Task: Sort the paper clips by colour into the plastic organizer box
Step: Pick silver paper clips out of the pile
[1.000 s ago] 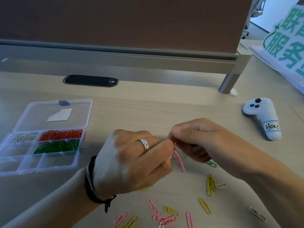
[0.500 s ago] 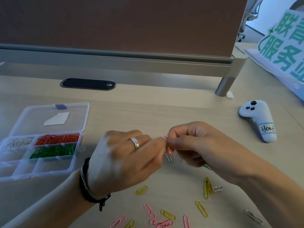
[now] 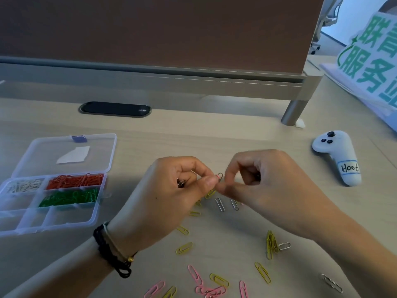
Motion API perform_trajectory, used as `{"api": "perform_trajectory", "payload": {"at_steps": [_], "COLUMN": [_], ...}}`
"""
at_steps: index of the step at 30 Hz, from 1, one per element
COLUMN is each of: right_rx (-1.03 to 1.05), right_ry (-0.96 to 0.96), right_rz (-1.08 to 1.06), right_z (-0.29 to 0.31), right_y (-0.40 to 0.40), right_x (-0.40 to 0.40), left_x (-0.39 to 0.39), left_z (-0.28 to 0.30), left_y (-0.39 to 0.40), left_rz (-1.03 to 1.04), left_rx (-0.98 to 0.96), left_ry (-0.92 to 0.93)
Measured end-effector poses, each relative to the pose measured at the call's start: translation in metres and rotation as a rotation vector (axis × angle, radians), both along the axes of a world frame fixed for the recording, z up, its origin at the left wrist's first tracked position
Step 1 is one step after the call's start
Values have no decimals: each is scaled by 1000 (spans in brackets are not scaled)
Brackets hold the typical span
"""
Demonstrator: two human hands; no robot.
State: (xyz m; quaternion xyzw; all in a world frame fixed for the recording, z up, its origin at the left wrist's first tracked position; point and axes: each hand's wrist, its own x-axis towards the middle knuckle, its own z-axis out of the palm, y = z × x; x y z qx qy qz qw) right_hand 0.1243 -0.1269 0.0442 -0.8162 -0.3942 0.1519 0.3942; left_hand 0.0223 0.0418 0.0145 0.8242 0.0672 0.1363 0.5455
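Note:
My left hand (image 3: 165,201) and my right hand (image 3: 266,186) meet at mid-table, fingertips together. Between them a silver paper clip (image 3: 220,176) sticks up, pinched by my left thumb and forefinger; my right fingertips touch it from the other side. More dark clips show inside my left palm. Loose yellow clips (image 3: 271,244), pink clips (image 3: 194,274) and silver clips (image 3: 220,204) lie on the table below the hands. The clear organizer box (image 3: 28,224) sits open at the left, holding white, orange and green clips in separate compartments.
A white controller (image 3: 339,155) labelled in pen lies at the right. A desk divider with a metal leg (image 3: 293,114) runs along the back, with a black cable slot (image 3: 115,109) in the desk. A green-lettered sign (image 3: 371,54) leans at far right.
Both hands turned so the palms show more, and the pink clip that hung between them is gone from sight. A silver clip now sticks up at the fingertips. The camera moved closer.

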Motion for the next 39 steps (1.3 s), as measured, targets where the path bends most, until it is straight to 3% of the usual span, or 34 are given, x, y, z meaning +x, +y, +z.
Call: {"api": "perform_trajectory", "payload": {"at_steps": [4, 8, 15, 20, 24, 27, 31, 35, 39], "right_rx": [-17, -24, -50, 46, 87, 117, 177, 235, 306], "right_ry": [101, 72, 140, 197, 112, 210, 376, 319, 430], "right_rz": [154, 150, 185, 180, 153, 225, 342, 296, 246], "right_z": [2, -2, -4, -14, -17, -13, -11, -12, -13], "right_y": [-6, -3, -3, 3, 3, -1, -5, -4, -2], "right_x": [8, 8, 8, 2, 1, 7, 13, 14, 14], "left_x": [0, 0, 1, 2, 2, 3, 3, 2, 0], "left_z": [1, -1, -2, 4, 6, 9, 12, 14, 17], "left_y": [5, 1, 1, 3, 9, 12, 13, 11, 8], "left_rz": [-106, -152, -119, -127, -183, -262, -267, -268, -256], "left_rx": [-4, -15, -35, -60, -194, -282, -255, -237, -175], "left_ry": [121, 186, 162, 191, 304, 352, 318, 253, 175]}}
